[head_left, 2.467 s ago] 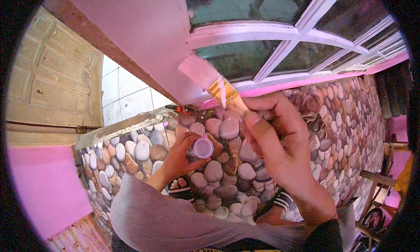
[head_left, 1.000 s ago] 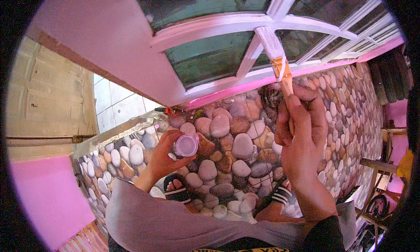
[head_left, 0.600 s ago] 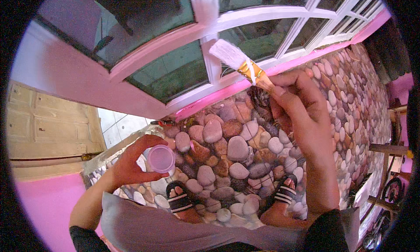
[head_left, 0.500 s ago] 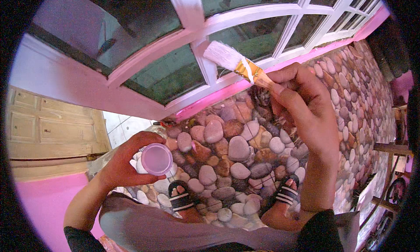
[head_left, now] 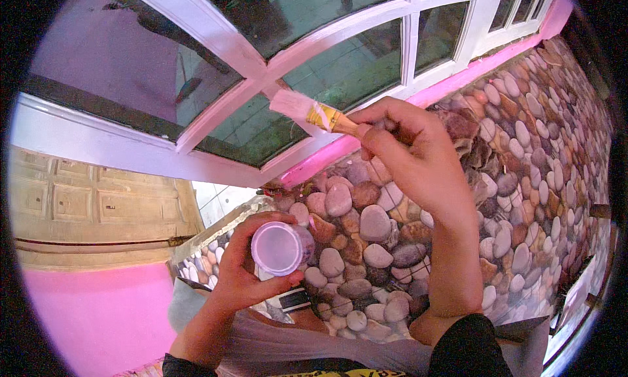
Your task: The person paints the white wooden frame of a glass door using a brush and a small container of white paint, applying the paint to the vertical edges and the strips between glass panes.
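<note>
Between the thumb and fingers of my right hand [head_left: 415, 148] is the wooden handle of a flat paintbrush [head_left: 330, 120]. Pale paint coats its bristles and streaks the gold metal band. The bristle tip overlaps a bar of the white window frame [head_left: 261, 79]; whether it touches cannot be told. My left hand [head_left: 248, 266] wraps round a small round plastic tub [head_left: 278, 248], held below and left of the brush. Its opening faces up, with pale, whitish contents inside.
Dark glass panes [head_left: 356, 59] fill the frame, with a pink ledge [head_left: 314, 161] along its foot. Pebble-patterned flooring [head_left: 373, 223] spreads beneath me, with a rock [head_left: 458, 131] beside my right wrist. A wooden panelled door [head_left: 98, 200] and pink wall [head_left: 98, 311] stand left.
The view has shifted. In the picture, the brush has moved left and down, still beside the frame's bars. The tub now sits further right and closer to the brush hand.
</note>
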`<state>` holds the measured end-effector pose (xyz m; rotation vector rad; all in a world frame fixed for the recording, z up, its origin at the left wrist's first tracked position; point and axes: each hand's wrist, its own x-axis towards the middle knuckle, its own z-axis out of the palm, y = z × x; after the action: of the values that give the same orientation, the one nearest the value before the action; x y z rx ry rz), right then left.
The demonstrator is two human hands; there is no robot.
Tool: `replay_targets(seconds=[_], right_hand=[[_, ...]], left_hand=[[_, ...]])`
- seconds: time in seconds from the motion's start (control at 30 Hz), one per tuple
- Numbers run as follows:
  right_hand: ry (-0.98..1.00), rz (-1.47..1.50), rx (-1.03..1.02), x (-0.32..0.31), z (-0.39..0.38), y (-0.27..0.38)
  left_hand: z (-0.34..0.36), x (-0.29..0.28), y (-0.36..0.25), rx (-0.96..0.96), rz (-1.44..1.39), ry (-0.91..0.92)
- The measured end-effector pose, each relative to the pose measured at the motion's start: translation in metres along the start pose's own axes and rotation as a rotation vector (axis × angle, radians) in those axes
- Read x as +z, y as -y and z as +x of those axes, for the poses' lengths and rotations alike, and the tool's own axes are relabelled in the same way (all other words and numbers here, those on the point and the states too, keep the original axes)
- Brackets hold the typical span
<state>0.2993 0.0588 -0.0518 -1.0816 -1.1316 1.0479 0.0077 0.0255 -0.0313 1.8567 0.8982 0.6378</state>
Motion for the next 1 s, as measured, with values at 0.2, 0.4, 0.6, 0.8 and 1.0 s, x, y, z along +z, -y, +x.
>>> replay_targets(seconds=[0.2,0.4,0.6,0.8,1.0], right_hand=[[-0.020,-0.011,0.002,0.006,0.008,-0.004],[-0.068,-0.014,0.046,0.005,0.013,0.001],[-0.161,0.021,0.086,0.002,0.014,0.001],[-0.298,0.067,0.067,-0.008,0.013,0.000],[-0.374,0.046,0.041,-0.018,0.003,0.002]], left_hand=[[-0.005,-0.005,0.004,-0.022,-0.061,-0.063],[-0.006,-0.009,0.012,-0.040,-0.030,-0.044],[-0.007,-0.013,0.017,-0.048,0.008,-0.041],[-0.005,-0.013,0.017,-0.067,-0.051,-0.033],[-0.004,-0.013,0.015,-0.056,-0.037,-0.022]])
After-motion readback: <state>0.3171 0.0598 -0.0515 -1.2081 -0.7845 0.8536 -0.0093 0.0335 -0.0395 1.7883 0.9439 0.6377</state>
